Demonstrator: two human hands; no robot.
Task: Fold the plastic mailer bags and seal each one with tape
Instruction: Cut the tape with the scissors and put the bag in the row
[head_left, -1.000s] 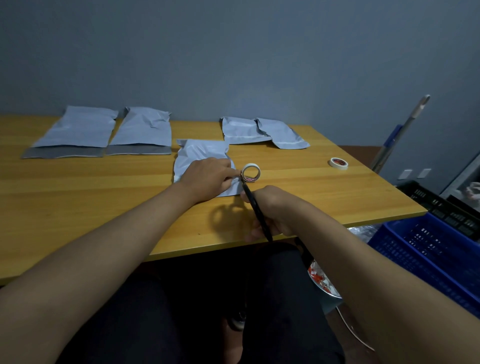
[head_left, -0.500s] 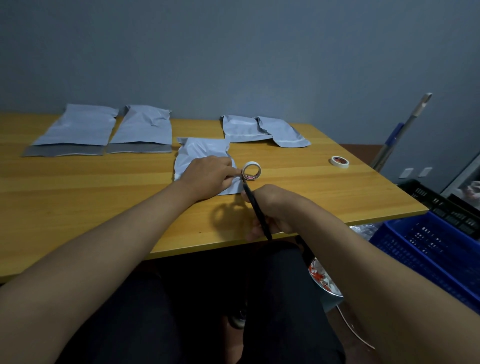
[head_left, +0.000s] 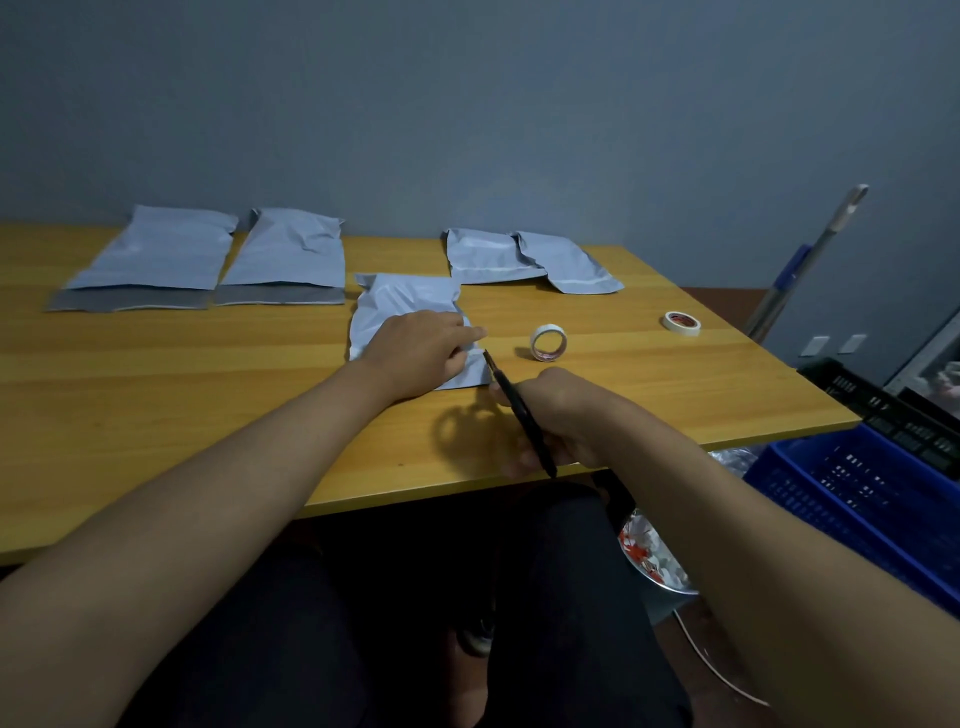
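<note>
Head view: at frame centre the left hand (head_left: 421, 353) lies on a folded mailer bag (head_left: 402, 306) on the bench (head_left: 156, 374), fingers loosely spread and pressing it flat. The right hand (head_left: 558, 421) grips black scissors (head_left: 517, 410) — tips pointing at the bag's edge. A tape roll (head_left: 548, 342) stands on edge just right of the bag. At lower right, a blue crate (head_left: 857, 493) — contents unclear.

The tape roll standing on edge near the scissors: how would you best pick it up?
Judging by its pose, take the tape roll from above, thumb and finger pinching its two flat faces, or hook a finger through the open core. It stands on edge on the table, apart from both hands, so its top is free.
</note>
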